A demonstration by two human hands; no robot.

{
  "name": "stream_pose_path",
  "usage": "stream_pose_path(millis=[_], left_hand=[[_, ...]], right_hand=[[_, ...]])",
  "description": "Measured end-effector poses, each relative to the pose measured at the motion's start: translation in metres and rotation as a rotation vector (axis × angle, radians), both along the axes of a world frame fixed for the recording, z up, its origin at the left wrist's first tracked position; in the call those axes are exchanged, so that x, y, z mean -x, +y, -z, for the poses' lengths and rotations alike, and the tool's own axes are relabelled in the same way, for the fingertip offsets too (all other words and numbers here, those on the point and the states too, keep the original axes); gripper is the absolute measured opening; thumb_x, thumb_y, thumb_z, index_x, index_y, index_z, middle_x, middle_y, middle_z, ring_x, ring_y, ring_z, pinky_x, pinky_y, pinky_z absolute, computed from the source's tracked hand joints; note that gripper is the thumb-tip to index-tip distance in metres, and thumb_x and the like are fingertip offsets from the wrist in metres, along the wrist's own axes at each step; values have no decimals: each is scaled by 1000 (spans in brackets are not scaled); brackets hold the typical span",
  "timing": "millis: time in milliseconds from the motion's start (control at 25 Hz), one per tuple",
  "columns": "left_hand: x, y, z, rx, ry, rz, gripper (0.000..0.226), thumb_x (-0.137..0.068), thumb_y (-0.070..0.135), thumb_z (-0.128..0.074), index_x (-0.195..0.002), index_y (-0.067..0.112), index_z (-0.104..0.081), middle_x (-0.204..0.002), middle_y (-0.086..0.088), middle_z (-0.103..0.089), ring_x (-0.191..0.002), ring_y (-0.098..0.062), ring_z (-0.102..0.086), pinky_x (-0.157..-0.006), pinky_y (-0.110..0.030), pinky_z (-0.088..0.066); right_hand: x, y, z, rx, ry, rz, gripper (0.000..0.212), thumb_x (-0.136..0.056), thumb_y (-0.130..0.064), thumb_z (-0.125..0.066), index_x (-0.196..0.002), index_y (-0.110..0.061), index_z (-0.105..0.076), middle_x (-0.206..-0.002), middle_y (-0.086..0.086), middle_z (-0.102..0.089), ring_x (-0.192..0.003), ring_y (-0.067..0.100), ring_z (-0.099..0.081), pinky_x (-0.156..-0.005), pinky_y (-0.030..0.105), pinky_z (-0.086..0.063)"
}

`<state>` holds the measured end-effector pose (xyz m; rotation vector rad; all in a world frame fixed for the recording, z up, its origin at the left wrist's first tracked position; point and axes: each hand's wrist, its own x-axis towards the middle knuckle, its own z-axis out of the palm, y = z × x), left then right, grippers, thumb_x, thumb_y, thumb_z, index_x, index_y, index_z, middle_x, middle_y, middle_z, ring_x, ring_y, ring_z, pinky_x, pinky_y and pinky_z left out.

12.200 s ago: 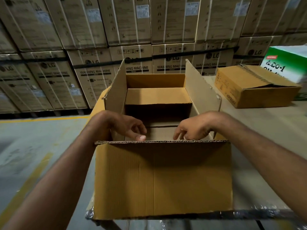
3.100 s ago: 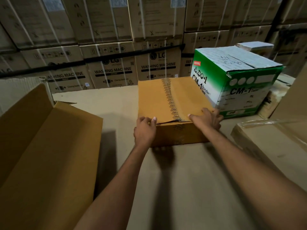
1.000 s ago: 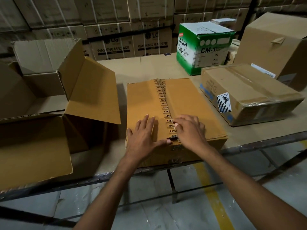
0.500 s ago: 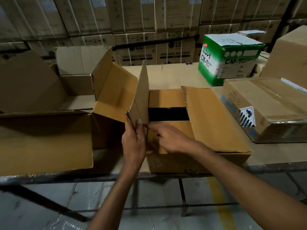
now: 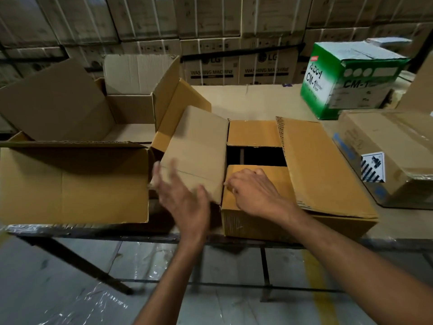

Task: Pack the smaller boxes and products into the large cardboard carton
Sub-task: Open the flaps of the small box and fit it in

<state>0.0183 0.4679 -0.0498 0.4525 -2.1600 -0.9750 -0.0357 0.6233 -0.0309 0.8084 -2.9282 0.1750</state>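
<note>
A small box (image 5: 323, 170) sits at the near edge of the table (image 5: 253, 97), just right of the big carton (image 5: 70, 184), which stands open with its flaps up. The small box's left flap (image 5: 199, 151) is folded out over the gap toward the carton, its right flap lies flat, and a dark opening shows between the two inner flaps. The left hand (image 5: 185, 198) is blurred, fingers spread and loose, against the near corner of the left flap; whether it grips the card I cannot tell. The right hand (image 5: 253, 191) rests on the near inner flap (image 5: 281, 177), fingers curled down at its left edge. Farther right lie a taped box (image 5: 393, 146) and a green box (image 5: 349, 78); washing-machine cartons (image 5: 210, 43) are stacked behind the table.
</note>
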Motion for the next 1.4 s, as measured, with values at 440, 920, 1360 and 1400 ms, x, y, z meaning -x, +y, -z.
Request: stream_pose_path(millis=[440,920,1360,1400], left_hand=[[48,156,-11,65,-407,796,25,-99,15,-50,-111,18,-71,-98,0,-71,-94,-22,-68,-85,-44,-58],[51,291,-29,350,-230,1244,53,-106,21,-48,-157,25,-36,-154,-4,-49,-145,-29,-38,-113,-51,-38],[53,286,-5,645,-365,1203,40,-103,23,-47,-142,25,-57,-153,5,-50,-147,-26,-36,-117,-49,-30],[62,275,-7,564,-341,1142,38,-105,29,-47,-141,26,-57,-149,5,-55,-143,-23,-42,-116,-48,-34]], right_hand=[[-8,124,-55,17,7,410,30,-98,-37,-59,-125,-34,-73,-125,-6,-69,-112,21,-62,-91,40,-53],[-34,247,-116,24,511,879,31,-97,-13,-62,-125,-21,-72,-116,9,-71,-106,30,-63,-85,42,-49],[-35,281,-23,97,-81,946,36,-93,-9,-58,-124,-20,-72,-126,9,-70,-114,32,-64,-95,41,-52],[-29,275,-25,145,-61,902,37,-96,-11,-57,-129,-22,-70,-129,8,-69,-116,31,-64,-95,40,-53]])
